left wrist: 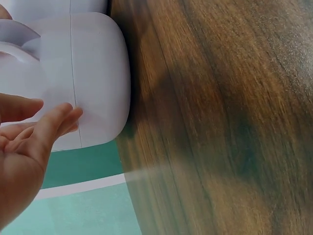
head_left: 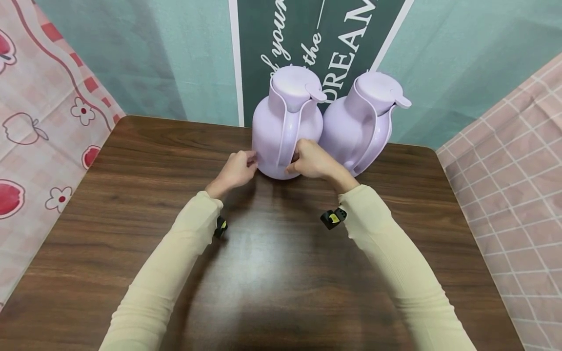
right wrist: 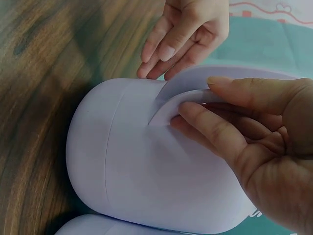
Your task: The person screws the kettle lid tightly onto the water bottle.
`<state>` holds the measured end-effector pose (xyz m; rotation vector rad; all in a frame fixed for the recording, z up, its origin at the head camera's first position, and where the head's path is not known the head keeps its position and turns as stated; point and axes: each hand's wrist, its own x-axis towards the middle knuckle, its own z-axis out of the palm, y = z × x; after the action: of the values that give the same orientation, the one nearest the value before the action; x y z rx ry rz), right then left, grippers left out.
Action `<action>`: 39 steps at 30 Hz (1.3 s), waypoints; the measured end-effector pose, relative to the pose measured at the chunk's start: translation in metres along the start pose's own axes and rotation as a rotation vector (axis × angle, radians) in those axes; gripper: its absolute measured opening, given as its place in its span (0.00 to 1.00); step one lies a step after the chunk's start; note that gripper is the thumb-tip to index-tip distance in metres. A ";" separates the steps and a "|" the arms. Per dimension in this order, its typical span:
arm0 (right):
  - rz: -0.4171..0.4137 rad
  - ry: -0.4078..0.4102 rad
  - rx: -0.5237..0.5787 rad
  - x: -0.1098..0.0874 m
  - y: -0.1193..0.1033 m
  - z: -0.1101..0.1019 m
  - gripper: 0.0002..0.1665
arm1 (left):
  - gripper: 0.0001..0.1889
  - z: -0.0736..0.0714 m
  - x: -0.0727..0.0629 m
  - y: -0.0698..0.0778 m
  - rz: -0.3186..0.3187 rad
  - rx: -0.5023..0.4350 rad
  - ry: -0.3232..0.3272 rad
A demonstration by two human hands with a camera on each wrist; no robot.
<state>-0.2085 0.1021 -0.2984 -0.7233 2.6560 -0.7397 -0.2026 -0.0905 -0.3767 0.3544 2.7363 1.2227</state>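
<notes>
Two lavender thermos jugs stand side by side at the back of the table. The left thermos jug (head_left: 266,129) has its handle (head_left: 291,129) facing me. My right hand (head_left: 312,160) holds the lower part of that handle, thumb on one side and fingers on the other, as the right wrist view shows. Against the jug's lower left side rest the fingertips of my left hand (head_left: 237,169), its fingers only slightly bent. Beside it, the right thermos jug (head_left: 340,122) has its handle turned toward the right, and my right forearm overlaps its base.
Behind the jugs hangs a teal curtain (head_left: 206,63) with a dark green lettered panel (head_left: 254,44). A fruit-patterned cloth (head_left: 48,122) borders the brown wooden table (head_left: 131,195) on the left, a pink checked cloth (head_left: 505,170) on the right.
</notes>
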 end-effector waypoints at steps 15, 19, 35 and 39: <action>0.050 0.006 0.031 0.013 0.004 -0.005 0.05 | 0.22 -0.008 0.011 -0.005 -0.069 -0.212 -0.111; 0.056 -0.002 0.037 0.016 0.005 -0.006 0.06 | 0.23 -0.010 0.011 -0.007 -0.070 -0.245 -0.153; 0.065 -0.023 0.031 0.021 0.003 -0.010 0.06 | 0.23 -0.014 0.012 -0.013 -0.118 -0.327 -0.199; 0.069 -0.019 0.023 0.022 0.003 -0.009 0.06 | 0.23 -0.014 0.011 -0.013 -0.149 -0.336 -0.205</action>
<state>-0.2312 0.0963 -0.2953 -0.6269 2.6363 -0.7399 -0.2179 -0.1056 -0.3772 0.2190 2.2899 1.4795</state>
